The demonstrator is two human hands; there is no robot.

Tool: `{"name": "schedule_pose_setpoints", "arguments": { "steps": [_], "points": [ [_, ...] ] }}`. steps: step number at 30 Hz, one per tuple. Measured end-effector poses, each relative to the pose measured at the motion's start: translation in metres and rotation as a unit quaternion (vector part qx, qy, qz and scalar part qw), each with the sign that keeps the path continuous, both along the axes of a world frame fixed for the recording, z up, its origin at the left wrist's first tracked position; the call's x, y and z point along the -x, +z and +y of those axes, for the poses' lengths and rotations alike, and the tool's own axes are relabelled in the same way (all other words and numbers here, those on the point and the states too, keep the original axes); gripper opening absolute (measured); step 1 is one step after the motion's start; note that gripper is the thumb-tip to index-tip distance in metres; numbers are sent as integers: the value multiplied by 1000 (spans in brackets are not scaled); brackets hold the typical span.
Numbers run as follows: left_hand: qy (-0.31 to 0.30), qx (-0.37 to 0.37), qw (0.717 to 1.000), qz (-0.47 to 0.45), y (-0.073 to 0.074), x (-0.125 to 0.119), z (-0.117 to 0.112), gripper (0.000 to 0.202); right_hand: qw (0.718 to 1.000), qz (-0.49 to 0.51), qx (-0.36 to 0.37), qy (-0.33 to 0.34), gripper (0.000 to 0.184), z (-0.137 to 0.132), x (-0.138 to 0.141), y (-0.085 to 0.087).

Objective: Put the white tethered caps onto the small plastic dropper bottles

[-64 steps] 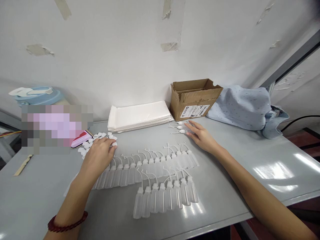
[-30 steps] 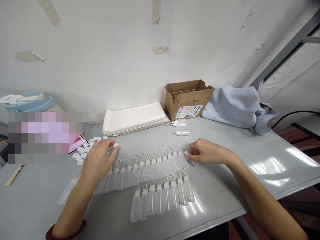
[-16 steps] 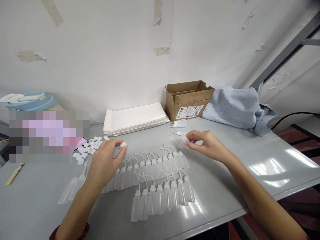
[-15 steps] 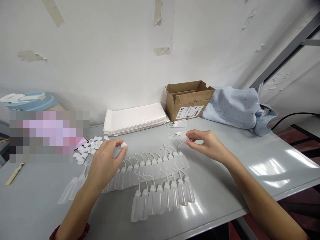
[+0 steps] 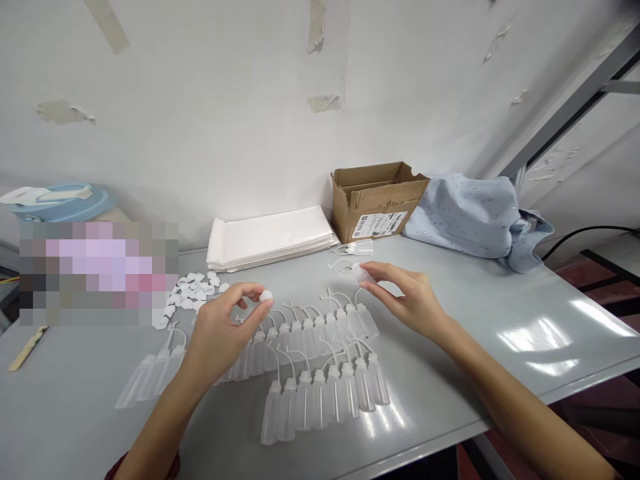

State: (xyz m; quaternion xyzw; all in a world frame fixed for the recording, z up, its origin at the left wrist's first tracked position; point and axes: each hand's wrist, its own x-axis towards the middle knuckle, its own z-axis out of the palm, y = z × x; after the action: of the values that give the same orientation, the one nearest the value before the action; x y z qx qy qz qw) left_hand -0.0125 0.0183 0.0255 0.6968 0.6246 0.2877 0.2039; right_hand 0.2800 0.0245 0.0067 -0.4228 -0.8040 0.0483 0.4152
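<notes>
My left hand (image 5: 220, 330) is raised above the table and pinches a small white cap (image 5: 265, 295) between thumb and fingertips. My right hand (image 5: 405, 297) holds a small clear squeeze bottle (image 5: 361, 272) by its neck, its thin tethered tip pointing left. Beneath both hands lie two rows of clear bottles (image 5: 320, 393) with white tethered tips, side by side on the grey table (image 5: 475, 347). A pile of loose white caps (image 5: 193, 293) lies left of my left hand.
A stack of white bags (image 5: 270, 237) lies against the wall, with an open cardboard box (image 5: 377, 197) to its right and a blue cloth (image 5: 475, 210) beyond. One more bottle (image 5: 357, 249) lies before the box. A blue lidded tub (image 5: 55, 197) stands far left.
My right hand took one bottle from the far row's right end and lifted it. My left hand rose with the white cap and moved right, towards the bottle.
</notes>
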Motion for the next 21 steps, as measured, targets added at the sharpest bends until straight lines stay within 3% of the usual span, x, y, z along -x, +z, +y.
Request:
{"name": "schedule_pose_setpoints", "arguments": {
  "steps": [4, 9, 17, 21],
  "points": [
    [-97, 83, 985, -119, 9, -12, -11, 25, 999, -14, 2, 39, 21, -3, 6, -2],
    [-176, 147, 964, -135, 9, -28, -21, 22, 996, -19, 34, 80, 20, -12, 16, 1],
    [-128, 128, 970, -160, 2, -44, -28, 24, 989, -12, 49, 141, 20, -23, 28, 3],
    [-132, 108, 969, -181, 1, -46, -30, 23, 982, -13, 67, 174, 22, -27, 32, 3]
  ]
}}
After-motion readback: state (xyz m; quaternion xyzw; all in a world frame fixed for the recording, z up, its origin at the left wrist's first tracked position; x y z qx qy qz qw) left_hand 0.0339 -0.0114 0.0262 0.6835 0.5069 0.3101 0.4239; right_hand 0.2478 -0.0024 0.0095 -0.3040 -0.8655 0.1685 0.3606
